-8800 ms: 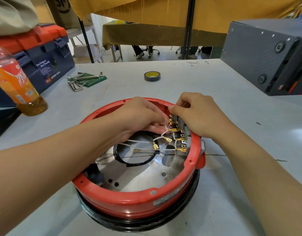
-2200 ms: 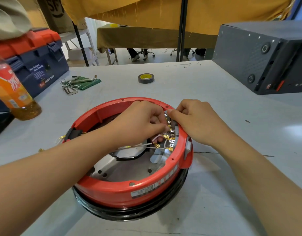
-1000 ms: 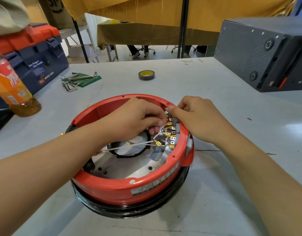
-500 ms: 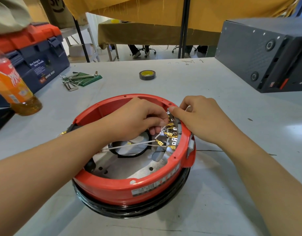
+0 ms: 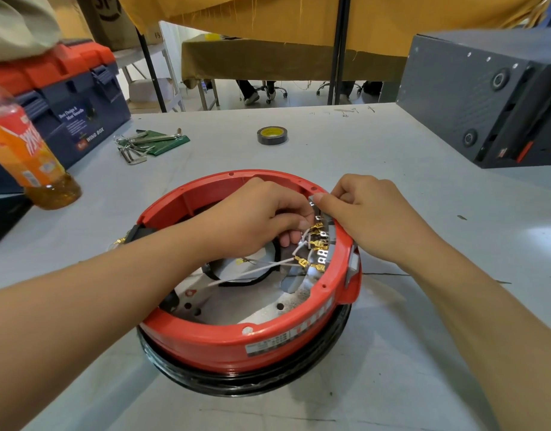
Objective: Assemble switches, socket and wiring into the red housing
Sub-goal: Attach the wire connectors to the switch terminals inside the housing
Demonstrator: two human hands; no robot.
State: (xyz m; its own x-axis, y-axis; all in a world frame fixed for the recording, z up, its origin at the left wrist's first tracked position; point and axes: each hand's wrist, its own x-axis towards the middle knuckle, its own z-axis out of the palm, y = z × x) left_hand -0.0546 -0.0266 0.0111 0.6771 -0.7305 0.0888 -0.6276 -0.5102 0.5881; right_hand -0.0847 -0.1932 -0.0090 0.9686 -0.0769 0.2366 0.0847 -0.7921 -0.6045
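A workshop: toolbox (image 5: pixel 65 98), hex keys (image 5: pixel 137 144), tape roll (image 5: pixel 271 135) on workbench (image 5: pixel 392 213).

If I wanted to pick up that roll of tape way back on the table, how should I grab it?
The tape roll lies flat on the table, hole facing up, with bare table around it. Probably easiest to come straight down from above and pinch across its outer rim with thumb and fingers on opposite sides, or hook a finger into the hole. Its low, round wall gives a good hold.

Grey table (image 5: pixel 392 353), yellow-draped tables (image 5: pixel 268 62) behind
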